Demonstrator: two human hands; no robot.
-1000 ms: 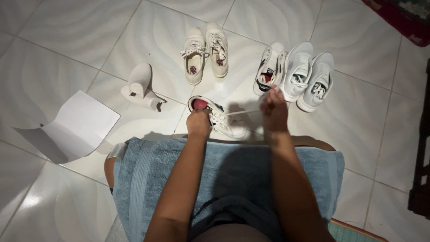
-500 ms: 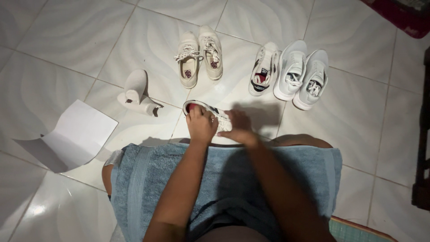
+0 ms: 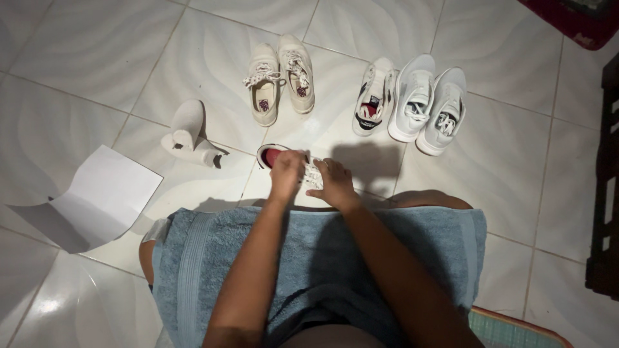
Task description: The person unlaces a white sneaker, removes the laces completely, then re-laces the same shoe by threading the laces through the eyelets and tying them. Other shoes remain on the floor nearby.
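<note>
While both hands grip laces, left hand (image 3: 287, 174) and right hand (image 3: 335, 183) on white sneaker (image 3: 303, 169), twelve o'clock of towel (image 3: 322, 258): could knot if tugged unevenly.

The left hand (image 3: 287, 175) and right hand (image 3: 333, 183) covered most of the white sneaker with a red lining (image 3: 284, 161), so its laces and toe could not be made out. The blue towel (image 3: 361, 258) hid the lap and most of the legs. At far right, dark furniture (image 3: 606, 193) was cut off by the edge, as was a red mat (image 3: 574, 19) at the far corner.
</note>
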